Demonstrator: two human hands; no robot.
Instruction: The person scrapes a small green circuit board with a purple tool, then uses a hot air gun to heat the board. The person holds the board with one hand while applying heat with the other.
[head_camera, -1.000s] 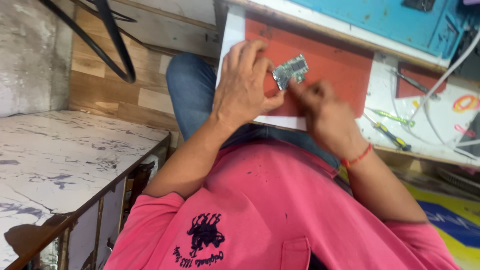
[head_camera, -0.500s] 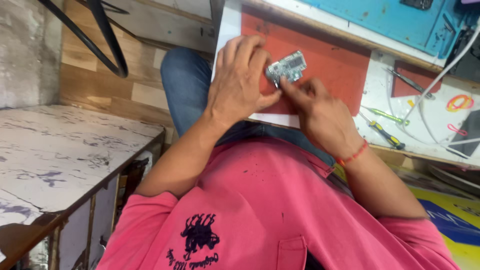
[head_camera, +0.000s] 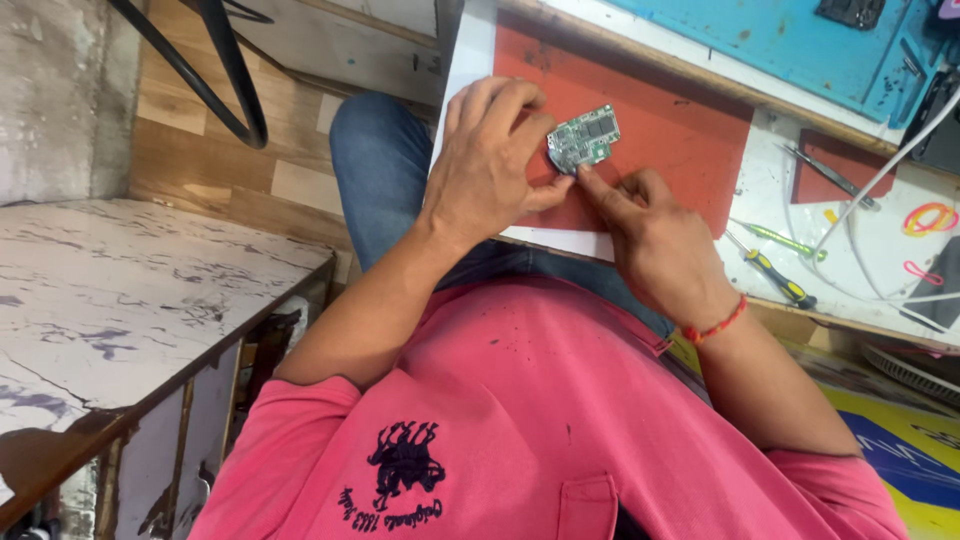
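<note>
At upper centre, the left hand (head_camera: 490, 165) pinches a small green circuit board (head_camera: 584, 138) over the red mat (head_camera: 690, 150) on the tabletop; the right hand (head_camera: 655, 240) presses a fingertip against its lower edge. The board seems mid-inspection, needing steady support.

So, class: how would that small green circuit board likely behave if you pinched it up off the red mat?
The circuit board looks thin and flat, so probably stiff and light. The left hand steadies it by its edge alone. Its exposed components suggest it is fragile. Being flat, it should slide on the red mat rather than roll.
</note>
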